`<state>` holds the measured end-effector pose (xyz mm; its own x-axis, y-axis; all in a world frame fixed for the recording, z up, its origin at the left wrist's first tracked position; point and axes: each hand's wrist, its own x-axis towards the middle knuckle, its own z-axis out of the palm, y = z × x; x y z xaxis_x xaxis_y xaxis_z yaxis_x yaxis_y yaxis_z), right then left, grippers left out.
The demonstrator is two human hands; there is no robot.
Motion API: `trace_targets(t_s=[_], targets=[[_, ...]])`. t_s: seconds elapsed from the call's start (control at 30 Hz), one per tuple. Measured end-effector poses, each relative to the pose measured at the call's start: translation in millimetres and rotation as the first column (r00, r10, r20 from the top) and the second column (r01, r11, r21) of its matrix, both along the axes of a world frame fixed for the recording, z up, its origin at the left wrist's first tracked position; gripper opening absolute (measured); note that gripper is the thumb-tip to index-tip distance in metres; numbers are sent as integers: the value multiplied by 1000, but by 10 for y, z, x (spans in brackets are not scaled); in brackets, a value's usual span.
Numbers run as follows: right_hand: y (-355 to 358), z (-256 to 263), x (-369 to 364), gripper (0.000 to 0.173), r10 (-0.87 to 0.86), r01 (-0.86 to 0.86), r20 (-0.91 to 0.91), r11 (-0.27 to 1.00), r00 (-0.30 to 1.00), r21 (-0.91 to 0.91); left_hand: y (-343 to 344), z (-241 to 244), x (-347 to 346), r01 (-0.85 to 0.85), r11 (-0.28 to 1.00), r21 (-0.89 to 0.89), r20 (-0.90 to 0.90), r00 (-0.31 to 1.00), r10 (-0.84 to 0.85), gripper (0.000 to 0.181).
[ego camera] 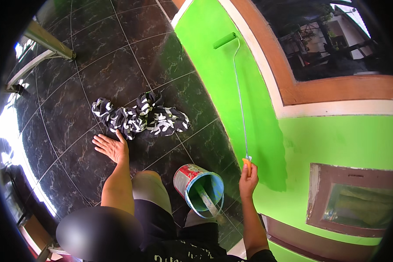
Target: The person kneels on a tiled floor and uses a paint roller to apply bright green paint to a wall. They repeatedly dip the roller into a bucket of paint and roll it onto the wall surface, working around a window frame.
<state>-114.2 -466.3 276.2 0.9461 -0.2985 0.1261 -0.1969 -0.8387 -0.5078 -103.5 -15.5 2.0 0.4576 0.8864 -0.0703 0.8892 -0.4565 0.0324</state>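
My right hand (249, 179) grips the orange handle (247, 163) of a long-framed paint roller. Its green roller sleeve (225, 41) lies against the bright green wall (199, 29), close to the white border around a window. Over the floor, my left hand (113, 147) is held with fingers extended and nothing in it. Just beyond that hand lies a crumpled black-and-white patterned cloth (140, 116). Near my knees stands a paint bucket (190, 175) with a wire handle and a paint-smeared wooden stick (206, 199) inside. How much paint it holds cannot be seen.
Dark marbled tiles (124, 68) cover the floor. Along the wall are a brown window frame (288, 88) with glass and a smaller framed pane (357, 203). A metal post (50, 41) stands at the far left. A darker green patch (271, 163) borders lighter green paint.
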Motion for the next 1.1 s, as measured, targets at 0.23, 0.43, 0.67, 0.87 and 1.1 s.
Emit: trace_targets(t_s=[0.23,0.43,0.67,0.87,1.1], targets=[[-13,-110,201,33,-10,10,45,1000,999,13,21,-86,0,19,997,72,78,997,-24,92],[120,-79,208,36,-50,50,23,999,998,1,7,-112,5,12,998,69,-17,1000,-11,92],[135,-44,143,36,-74,73,35,997,997,21,24,-134,-2,16,997,72,31,999,-19,94],[190,66,214,34,-56,56,42,998,998,6,32,-144,3,13,997,71,16,1000,-14,94],[263,173,257,33,-54,55,36,997,998,-45,17,-120,14,3,999,46,-15,1000,-2,94]])
